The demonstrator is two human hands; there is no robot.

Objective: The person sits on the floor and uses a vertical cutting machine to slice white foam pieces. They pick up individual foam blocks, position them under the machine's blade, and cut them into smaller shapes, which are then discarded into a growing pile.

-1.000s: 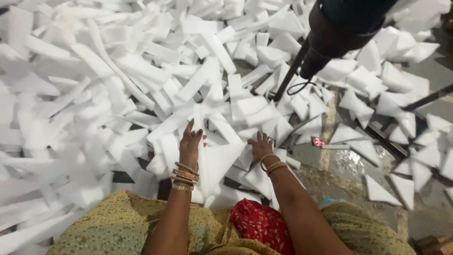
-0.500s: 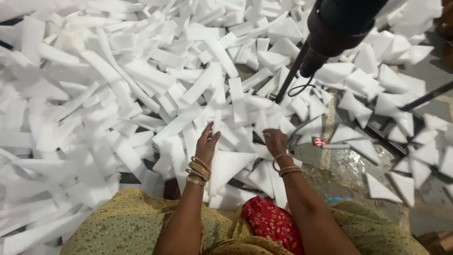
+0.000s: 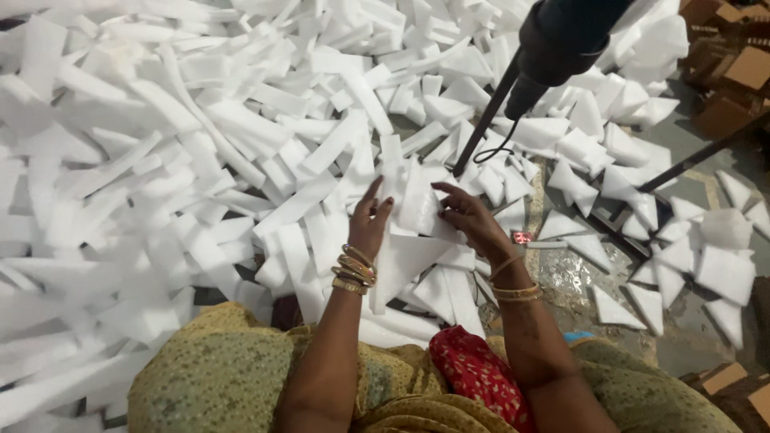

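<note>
A flat white foam piece (image 3: 417, 204) stands almost on edge between the two hands, just above the middle of the view, at the near edge of a huge heap of white foam strips (image 3: 200, 160) that covers the floor to the left and ahead. The right hand (image 3: 469, 218) grips the piece from its right side, fingers curled over its edge and thumb beneath. The left hand (image 3: 370, 223) rests against the piece's left side with fingers stretched upward and loosely spread; whether it actually pinches the foam cannot be told.

Directly under the hands lies a large triangular foam offcut (image 3: 405, 265), touching more triangles that fan out toward the lap. To the right, smaller foam triangles (image 3: 682, 256) lie scattered, well apart from each other, on bare mottled floor (image 3: 573, 277). A small red object (image 3: 522, 237) lies on that floor just beside the right wrist.

A thin black rod (image 3: 481, 132) slants down from a dark bulky device (image 3: 561, 40) at the top and ends just above the right hand, with a looping thin cable next to it. Brown cardboard boxes (image 3: 734, 72) sit in the top right corner.

Both forearms reach forward from the lap, gold bangles (image 3: 351, 271) on each wrist, over an olive patterned garment (image 3: 208, 377) and a red cloth (image 3: 477, 373).
</note>
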